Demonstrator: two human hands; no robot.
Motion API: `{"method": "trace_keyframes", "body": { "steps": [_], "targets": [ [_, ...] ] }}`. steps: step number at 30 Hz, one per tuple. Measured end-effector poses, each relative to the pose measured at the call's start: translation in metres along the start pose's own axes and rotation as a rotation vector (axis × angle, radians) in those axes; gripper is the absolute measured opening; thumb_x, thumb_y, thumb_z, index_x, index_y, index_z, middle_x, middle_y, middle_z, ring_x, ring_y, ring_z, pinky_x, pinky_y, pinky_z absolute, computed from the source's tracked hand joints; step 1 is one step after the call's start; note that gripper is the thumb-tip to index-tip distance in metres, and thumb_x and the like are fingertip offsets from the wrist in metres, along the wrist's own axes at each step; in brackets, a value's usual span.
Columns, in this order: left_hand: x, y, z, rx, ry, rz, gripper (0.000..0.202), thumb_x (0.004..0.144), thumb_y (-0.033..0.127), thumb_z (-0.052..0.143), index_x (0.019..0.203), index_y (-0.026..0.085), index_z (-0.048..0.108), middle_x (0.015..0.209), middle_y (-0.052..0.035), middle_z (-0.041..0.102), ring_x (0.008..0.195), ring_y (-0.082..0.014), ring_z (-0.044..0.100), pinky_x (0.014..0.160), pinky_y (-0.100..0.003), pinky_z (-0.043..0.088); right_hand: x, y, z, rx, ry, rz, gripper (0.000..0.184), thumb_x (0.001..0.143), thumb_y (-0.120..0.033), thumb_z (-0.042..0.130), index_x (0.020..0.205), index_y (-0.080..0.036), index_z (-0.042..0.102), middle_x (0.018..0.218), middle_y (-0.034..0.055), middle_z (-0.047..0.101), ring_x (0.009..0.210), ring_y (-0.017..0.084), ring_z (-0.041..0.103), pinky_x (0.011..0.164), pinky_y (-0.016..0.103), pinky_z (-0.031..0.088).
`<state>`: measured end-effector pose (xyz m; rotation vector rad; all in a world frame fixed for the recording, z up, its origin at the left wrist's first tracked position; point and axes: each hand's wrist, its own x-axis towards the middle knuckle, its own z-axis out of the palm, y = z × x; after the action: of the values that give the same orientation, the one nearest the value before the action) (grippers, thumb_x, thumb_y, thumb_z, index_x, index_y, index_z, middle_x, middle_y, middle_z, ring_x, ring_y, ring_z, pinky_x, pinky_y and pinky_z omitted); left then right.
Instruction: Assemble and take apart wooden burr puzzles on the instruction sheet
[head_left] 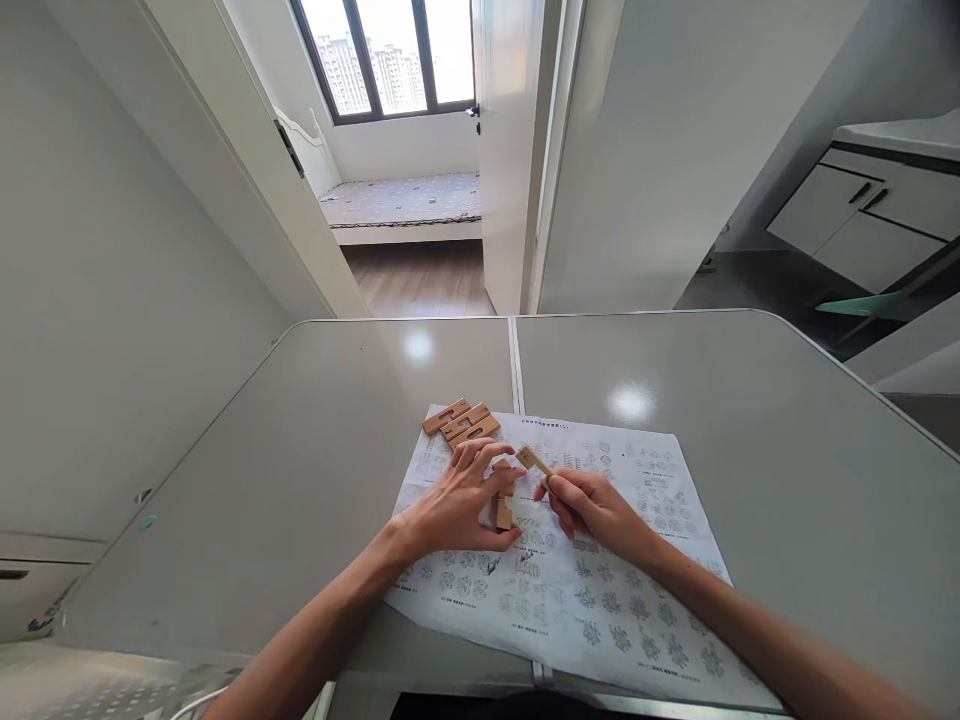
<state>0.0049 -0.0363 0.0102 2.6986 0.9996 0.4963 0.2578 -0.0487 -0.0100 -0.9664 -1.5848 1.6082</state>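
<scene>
A white printed instruction sheet (600, 590) with many small diagrams lies on a grey folding table (300, 450). My left hand (457, 505) rests on the sheet, its fingers closed around an upright wooden puzzle piece (504, 505). My right hand (592, 505) pinches another notched wooden piece (534, 460) and holds it tilted, its far end close to the left hand's piece. Three more flat notched wooden pieces (461, 421) lie side by side at the sheet's far left corner.
The table's centre seam (514, 360) runs away from me. Beyond the table stand a white open door (510, 150), a wall and a room with a window (390, 55). Grey cabinets (870, 210) stand at the right.
</scene>
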Motion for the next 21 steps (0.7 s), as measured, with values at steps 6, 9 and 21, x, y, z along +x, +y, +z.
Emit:
{"method": "trace_keyframes", "body": {
  "steps": [6, 9, 21],
  "targets": [
    [0.001, -0.003, -0.014, 0.045, 0.009, -0.004, 0.055, 0.085, 0.033, 0.073, 0.137, 0.028, 0.059, 0.154, -0.0105, 0.047, 0.141, -0.0367, 0.042, 0.120, -0.055, 0.038, -0.002, 0.000, 0.003, -0.217, -0.017, -0.078, 0.044, 0.108, -0.052, 0.042, 0.096, -0.017, 0.066, 0.061, -0.0036, 0.052, 0.053, 0.013, 0.045, 0.054, 0.027, 0.038],
    [0.000, -0.008, -0.019, 0.062, 0.038, -0.012, 0.059, 0.086, 0.029, 0.070, 0.143, 0.028, 0.054, 0.152, -0.0113, 0.049, 0.142, -0.0361, 0.042, 0.119, -0.055, 0.039, -0.003, -0.002, 0.006, -0.398, 0.039, -0.176, 0.039, 0.109, -0.046, 0.043, 0.089, -0.019, 0.063, 0.071, -0.0006, 0.054, 0.061, 0.015, 0.046, 0.058, 0.028, 0.039],
    [-0.002, -0.024, -0.018, 0.114, 0.115, -0.057, 0.068, 0.090, 0.021, 0.063, 0.153, 0.026, 0.041, 0.148, -0.0124, 0.051, 0.147, -0.0333, 0.040, 0.122, -0.053, 0.035, -0.004, 0.008, 0.007, -0.914, 0.080, -0.410, 0.031, 0.112, -0.036, 0.040, 0.132, -0.021, 0.057, 0.108, 0.0097, 0.069, 0.070, 0.017, 0.065, 0.061, 0.028, 0.051]
  ]
}}
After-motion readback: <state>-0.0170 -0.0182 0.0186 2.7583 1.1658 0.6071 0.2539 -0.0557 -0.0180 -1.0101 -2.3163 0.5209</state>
